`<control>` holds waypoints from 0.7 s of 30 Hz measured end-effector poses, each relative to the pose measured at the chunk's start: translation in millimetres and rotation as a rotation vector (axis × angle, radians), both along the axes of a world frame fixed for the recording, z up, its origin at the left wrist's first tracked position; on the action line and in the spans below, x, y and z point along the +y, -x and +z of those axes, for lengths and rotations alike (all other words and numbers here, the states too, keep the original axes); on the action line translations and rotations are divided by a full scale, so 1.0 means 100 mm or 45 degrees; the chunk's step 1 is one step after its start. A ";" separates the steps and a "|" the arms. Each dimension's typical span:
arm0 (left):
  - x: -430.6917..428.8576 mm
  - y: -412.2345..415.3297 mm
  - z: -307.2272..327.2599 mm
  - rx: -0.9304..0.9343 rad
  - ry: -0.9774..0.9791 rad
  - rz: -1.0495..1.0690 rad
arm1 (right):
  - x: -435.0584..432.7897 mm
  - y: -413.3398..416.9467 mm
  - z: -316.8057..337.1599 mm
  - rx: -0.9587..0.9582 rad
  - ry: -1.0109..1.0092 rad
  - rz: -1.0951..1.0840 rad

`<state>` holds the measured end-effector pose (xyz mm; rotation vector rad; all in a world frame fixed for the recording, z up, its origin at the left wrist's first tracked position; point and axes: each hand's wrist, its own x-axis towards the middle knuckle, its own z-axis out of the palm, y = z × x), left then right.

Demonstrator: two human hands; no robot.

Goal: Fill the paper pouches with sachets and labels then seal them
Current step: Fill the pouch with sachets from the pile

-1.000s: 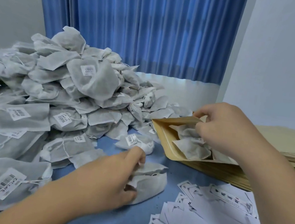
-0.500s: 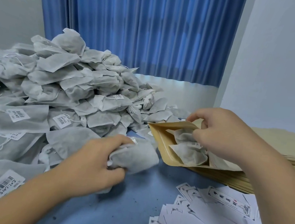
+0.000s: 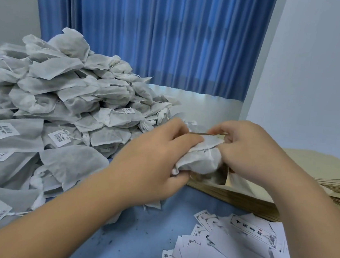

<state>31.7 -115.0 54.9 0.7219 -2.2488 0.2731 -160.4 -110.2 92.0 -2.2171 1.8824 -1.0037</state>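
Stuffing is the step in hand, and by the look of things the job as a whole is nowhere near its end. At the centre of the frame the left hand (image 3: pixel 157 155) has its fingers curled round a white sachet (image 3: pixel 199 162) and presses it toward the mouth of a brown paper pouch (image 3: pixel 217 135). Only the pouch's thin upper lip and a bit of its lower wall show between the two hands. The right hand (image 3: pixel 247 153), just right of centre, pinches that upper lip between thumb and fingers and holds the mouth open, with its other fingers lying against the sachet. The sachet is bunched up at the opening and, as far as I can see, mostly outside. The hands hide whether other sachets are already in the pouch. The pouch rests on the near edge of a stack of empty pouches (image 3: pixel 320 168) that runs off to the right of the frame, flat and unfilled, so many remain to be done. A large pile of sachets (image 3: pixel 72 95) fills the left half of the frame on the blue counter (image 3: pixel 129 241), which also says much filling is left. Loose printed labels (image 3: pixel 242 251) lie scattered in the lower right, and neither hand holds one. I judge that this pouch has yet to get its label and be sealed. No filled, sealed pouch shows anywhere in view, so I cannot say how many, if any, are finished.
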 end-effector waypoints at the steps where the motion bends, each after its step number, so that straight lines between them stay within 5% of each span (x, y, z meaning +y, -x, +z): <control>1: -0.02 0.03 0.04 -0.083 -0.023 -0.008 | 0.00 0.02 0.01 -0.005 -0.002 -0.010; 6: -0.17 0.22 0.09 -0.477 -0.376 0.080 | 0.00 -0.03 -0.02 -0.029 -0.064 0.078; 10: -0.20 0.43 -0.01 -0.456 -0.112 0.411 | -0.04 -0.10 -0.07 -0.038 -0.049 0.108; 14: -0.15 0.51 -0.10 -0.439 -0.182 0.522 | -0.01 -0.13 -0.08 -0.127 -0.048 0.180; 21: -0.11 0.56 -0.09 -0.086 -0.545 0.108 | 0.09 -0.19 0.01 -0.243 -0.015 0.276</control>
